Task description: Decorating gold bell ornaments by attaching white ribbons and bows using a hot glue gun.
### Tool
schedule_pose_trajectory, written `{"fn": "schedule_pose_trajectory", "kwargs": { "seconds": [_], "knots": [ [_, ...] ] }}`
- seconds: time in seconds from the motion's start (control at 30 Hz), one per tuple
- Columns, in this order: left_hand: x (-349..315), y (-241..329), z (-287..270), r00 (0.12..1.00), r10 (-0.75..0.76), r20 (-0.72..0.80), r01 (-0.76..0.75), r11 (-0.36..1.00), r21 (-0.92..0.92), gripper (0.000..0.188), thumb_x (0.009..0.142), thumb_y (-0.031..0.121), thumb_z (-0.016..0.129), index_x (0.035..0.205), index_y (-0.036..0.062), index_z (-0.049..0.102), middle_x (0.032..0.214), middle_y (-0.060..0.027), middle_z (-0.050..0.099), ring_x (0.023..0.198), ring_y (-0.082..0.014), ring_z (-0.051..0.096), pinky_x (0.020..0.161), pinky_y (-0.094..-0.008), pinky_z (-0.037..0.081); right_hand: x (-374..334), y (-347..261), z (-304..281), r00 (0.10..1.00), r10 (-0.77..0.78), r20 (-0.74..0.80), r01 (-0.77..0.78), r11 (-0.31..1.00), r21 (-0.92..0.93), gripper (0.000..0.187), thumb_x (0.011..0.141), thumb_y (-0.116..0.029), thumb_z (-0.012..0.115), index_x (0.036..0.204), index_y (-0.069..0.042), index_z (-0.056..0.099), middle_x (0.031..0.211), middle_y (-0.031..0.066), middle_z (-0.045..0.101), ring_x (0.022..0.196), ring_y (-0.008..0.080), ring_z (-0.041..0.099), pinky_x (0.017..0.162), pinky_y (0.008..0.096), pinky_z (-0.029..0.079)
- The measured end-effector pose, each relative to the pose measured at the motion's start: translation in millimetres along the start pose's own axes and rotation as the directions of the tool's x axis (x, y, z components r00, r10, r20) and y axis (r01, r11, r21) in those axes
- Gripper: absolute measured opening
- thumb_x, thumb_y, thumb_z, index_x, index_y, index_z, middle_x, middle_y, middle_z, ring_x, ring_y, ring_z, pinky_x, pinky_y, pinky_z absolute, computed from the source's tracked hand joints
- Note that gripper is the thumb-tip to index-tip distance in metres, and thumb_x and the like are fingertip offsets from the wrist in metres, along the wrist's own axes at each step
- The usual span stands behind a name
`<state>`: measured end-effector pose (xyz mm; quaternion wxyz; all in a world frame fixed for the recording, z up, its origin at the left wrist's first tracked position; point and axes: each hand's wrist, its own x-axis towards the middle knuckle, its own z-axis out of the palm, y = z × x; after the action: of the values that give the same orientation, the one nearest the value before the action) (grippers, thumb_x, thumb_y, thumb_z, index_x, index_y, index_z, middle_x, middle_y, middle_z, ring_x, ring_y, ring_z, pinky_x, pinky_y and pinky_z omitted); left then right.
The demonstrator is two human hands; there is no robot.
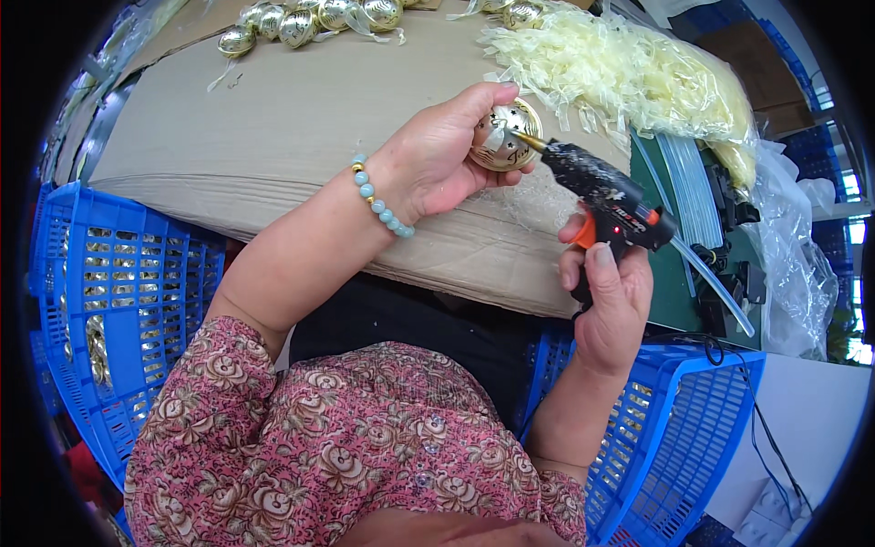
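My left hand (460, 150), a beaded bracelet at its wrist, is closed around a shiny gold ball ornament (499, 150) with cut-out stars and dark marks. A pale ribbon piece (499, 130) lies on the top of the ball. In my right hand (611, 287) is a black hot glue gun (597, 182) with an orange trigger and a small red light. Its brass nozzle meets the ball near the ribbon; whether it touches cannot be made out. A clear glue stick (715, 283) sticks out of the gun's back end.
Several gold ball ornaments (299, 29) with ribbons lie along the far edge of the cardboard-covered table (273, 118). Pale yellow ribbon pieces (620, 68) are heaped at the far right, beside a bundle of glue sticks (685, 169). Blue crates stand left (114, 401) and right (684, 401).
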<state>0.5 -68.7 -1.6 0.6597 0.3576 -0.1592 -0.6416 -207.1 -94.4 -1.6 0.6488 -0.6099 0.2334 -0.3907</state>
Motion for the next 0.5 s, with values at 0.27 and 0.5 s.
{"fn": "schedule_pose_trajectory", "kwargs": {
  "seconds": [0.27, 0.5],
  "knots": [
    [2.0, -2.9, -5.4, 0.999, 0.012, 0.050, -0.011, 1.000, -0.006, 0.029, 0.094, 0.035, 0.049, 0.099, 0.0087, 0.060, 0.088, -0.0042, 0.063, 0.077, -0.0182, 0.060, 0.066, -0.0320, 0.048, 0.5, 0.0, 12.7, 0.998, 0.020, -0.052, -0.017, 0.999, 0.047, 0.038, 0.090, -0.021, 0.056, 0.116, 0.005, 0.049, 0.090, 0.0087, 0.054, 0.062, 0.0096, 0.044, 0.054, 0.0207, 0.036],
    [0.4, -3.9, -1.8, 1.000, -0.012, 0.003, 0.012, 1.000, 0.005, 0.029, 0.093, 0.035, 0.052, 0.100, 0.0074, 0.059, 0.087, -0.0073, 0.063, 0.076, -0.0218, 0.060, 0.064, -0.0321, 0.048, -1.8, 3.6, 7.7, 0.992, 0.045, -0.120, -0.037, 0.997, 0.070, 0.037, 0.090, -0.020, 0.057, 0.115, 0.005, 0.050, 0.084, 0.0068, 0.052, 0.061, 0.0093, 0.043, 0.052, 0.0206, 0.035]
  ]
}}
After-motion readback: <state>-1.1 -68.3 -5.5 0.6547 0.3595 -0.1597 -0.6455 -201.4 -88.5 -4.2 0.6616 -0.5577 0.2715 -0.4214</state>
